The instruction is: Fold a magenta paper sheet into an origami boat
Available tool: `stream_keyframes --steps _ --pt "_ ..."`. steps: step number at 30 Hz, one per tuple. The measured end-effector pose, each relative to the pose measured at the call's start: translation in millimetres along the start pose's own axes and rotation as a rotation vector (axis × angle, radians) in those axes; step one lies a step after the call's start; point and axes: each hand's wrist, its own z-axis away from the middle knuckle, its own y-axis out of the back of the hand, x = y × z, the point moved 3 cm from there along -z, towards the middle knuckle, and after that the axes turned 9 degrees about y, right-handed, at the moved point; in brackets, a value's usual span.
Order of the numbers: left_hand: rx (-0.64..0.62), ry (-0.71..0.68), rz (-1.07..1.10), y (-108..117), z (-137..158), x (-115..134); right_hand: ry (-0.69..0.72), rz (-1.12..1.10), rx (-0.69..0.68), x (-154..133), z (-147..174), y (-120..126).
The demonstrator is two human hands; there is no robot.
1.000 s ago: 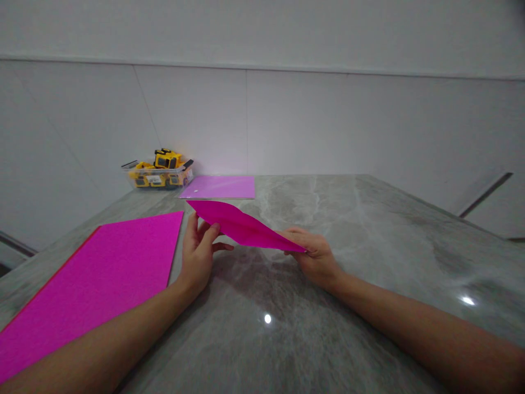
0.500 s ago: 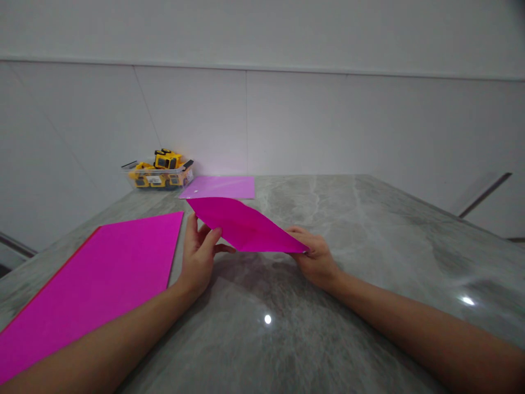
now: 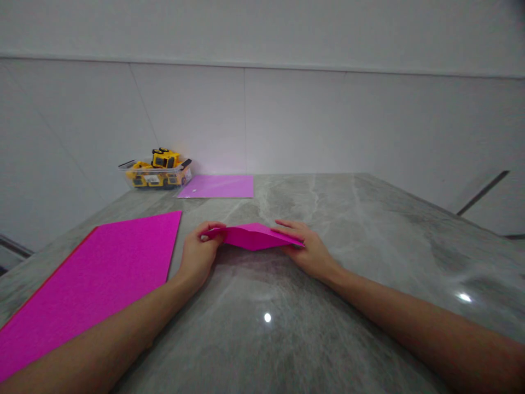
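Note:
A folded piece of bright pink paper (image 3: 252, 237) is held between my two hands, a little above the grey table. My left hand (image 3: 200, 249) pinches its left corner, thumb on the near side and fingers curled behind. At the right corner, my right hand (image 3: 309, 246) is closed on the paper, with the index finger stretched along the far side. The paper bulges slightly in the middle, with a crease at its centre. To the left of my left hand lies a large pink sheet or stack (image 3: 110, 271) with a red left edge.
The grey marbled table (image 3: 348, 339) reaches to a white wall (image 3: 307, 120). At the back left stands a clear plastic box (image 3: 153, 179) of yellow toy vehicles (image 3: 164, 158). A light purple sheet (image 3: 219, 186) lies beside it.
The paper's raised left side has come down, and it now lies flatter between my hands. My left fingers have closed on its left corner. My right hand stays at the right corner.

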Motion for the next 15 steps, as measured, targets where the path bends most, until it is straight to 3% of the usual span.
stream_keyframes --steps 3,6,9,15 --pt "0.013 -0.052 -0.117 2.4 2.7 5.2 -0.133 -0.018 -0.013 16.8 0.8 -1.1" --pt "-0.028 -0.333 -0.444 -0.4 12.1 18.3 -0.157 0.03 -0.026 26.0 0.7 -0.4" --pt "-0.175 -0.608 -0.785 -9.0 24.9 24.3 -0.118 0.115 -0.053 24.7 0.4 0.7" --pt "-0.271 -0.73 -1.102 -11.4 28.7 18.6 -0.053 0.22 -0.132 12.6 0.2 5.3"
